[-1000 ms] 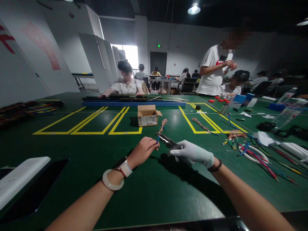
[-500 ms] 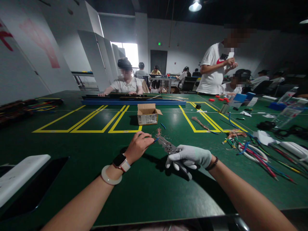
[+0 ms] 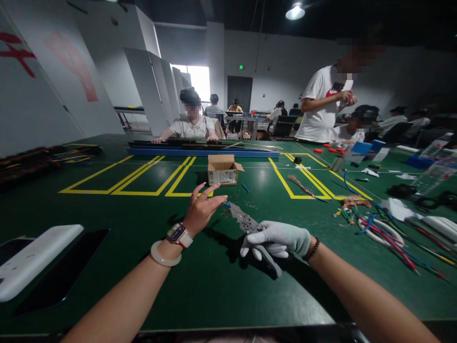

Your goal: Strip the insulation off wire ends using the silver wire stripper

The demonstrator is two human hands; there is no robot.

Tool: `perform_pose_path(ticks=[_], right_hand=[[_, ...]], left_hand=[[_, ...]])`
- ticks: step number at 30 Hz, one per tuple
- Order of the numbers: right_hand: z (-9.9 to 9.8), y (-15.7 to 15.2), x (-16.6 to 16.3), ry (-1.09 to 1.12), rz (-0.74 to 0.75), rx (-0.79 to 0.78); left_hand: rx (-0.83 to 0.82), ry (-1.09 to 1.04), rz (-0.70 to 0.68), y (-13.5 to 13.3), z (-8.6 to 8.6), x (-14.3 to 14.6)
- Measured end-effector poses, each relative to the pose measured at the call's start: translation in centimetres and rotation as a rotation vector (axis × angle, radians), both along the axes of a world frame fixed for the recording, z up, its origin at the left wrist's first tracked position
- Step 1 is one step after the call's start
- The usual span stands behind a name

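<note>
My left hand (image 3: 200, 212), bare, with a watch and a pale bangle on the wrist, pinches a short blue wire (image 3: 226, 204) between thumb and finger. Its other fingers are raised. The wire's right end lies at the jaws of metal wire strippers (image 3: 245, 222). My right hand (image 3: 280, 238), in a white glove, is wrapped round the strippers' grey handles. Whether the jaws are closed on the wire is too small to tell. Loose copper strands (image 3: 250, 205) lie on the table just beyond the jaws, and a cut blue wire piece (image 3: 244, 187) lies farther back.
An open cardboard box (image 3: 224, 177) stands ahead on the green table. Bundled coloured wires (image 3: 385, 233) lie at right, with copper scrap (image 3: 357, 202) beside them. A white power strip (image 3: 39, 262) is at left. Blue trunking (image 3: 203, 153) crosses the far side, where a person sits; another stands at right.
Both hands have shifted slightly left with the wire and strippers. My left hand's free fingers have lifted and spread. The copper tuft beyond the jaws no longer shows there.
</note>
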State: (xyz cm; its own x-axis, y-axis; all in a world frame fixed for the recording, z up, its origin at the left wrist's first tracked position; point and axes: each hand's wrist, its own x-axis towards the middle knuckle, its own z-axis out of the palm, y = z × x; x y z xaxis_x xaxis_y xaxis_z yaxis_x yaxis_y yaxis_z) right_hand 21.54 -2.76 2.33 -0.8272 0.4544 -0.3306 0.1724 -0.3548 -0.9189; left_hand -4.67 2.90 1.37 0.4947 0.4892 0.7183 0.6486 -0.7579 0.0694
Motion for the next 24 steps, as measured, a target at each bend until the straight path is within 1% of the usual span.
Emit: perform_pose_path(ticks=[3,6,8,10,12,13,15,18,20,21,24], right_hand=[[0.1,0.0,0.1,0.024,-0.050,-0.016],[-0.1,0.0,0.3,0.052,-0.099,-0.109],[-0.1,0.1,0.4,0.062,-0.104,-0.163],[0.1,0.1,0.6,0.073,-0.097,-0.178],[0.6,0.1,0.8,0.075,-0.084,-0.154],[0.8,0.1,0.9,0.073,-0.084,-0.125],[1.4,0.1,1.1,0.069,-0.127,-0.010],[2.1,0.5,1.3,0.036,-0.314,0.280],[2.3,0.8,1.3,-0.021,-0.449,0.442],[2.3,0.9,1.3,-0.052,-0.501,0.496],[1.9,1.2,1.2,-0.100,-0.581,0.584]], left_hand=[[-0.026,-0.014,0.025,-0.2,0.0,0.3],[-0.036,-0.044,0.045,0.0,-0.4,0.5],[-0.059,-0.083,0.084,0.3,-0.6,0.5],[-0.104,-0.143,0.139,0.6,-0.8,0.5],[-0.180,-0.213,0.169,0.9,-0.8,0.5],[-0.241,-0.249,0.161,1.0,-0.8,0.6],[-0.409,-0.337,0.087,0.9,-0.7,0.9],[-0.673,-0.491,-0.075,0.6,-0.5,1.5],[-0.775,-0.564,-0.143,0.4,-0.5,1.8],[-0.809,-0.586,-0.162,0.3,-0.6,1.9],[-0.884,-0.632,-0.194,0.4,-1.0,2.0]])
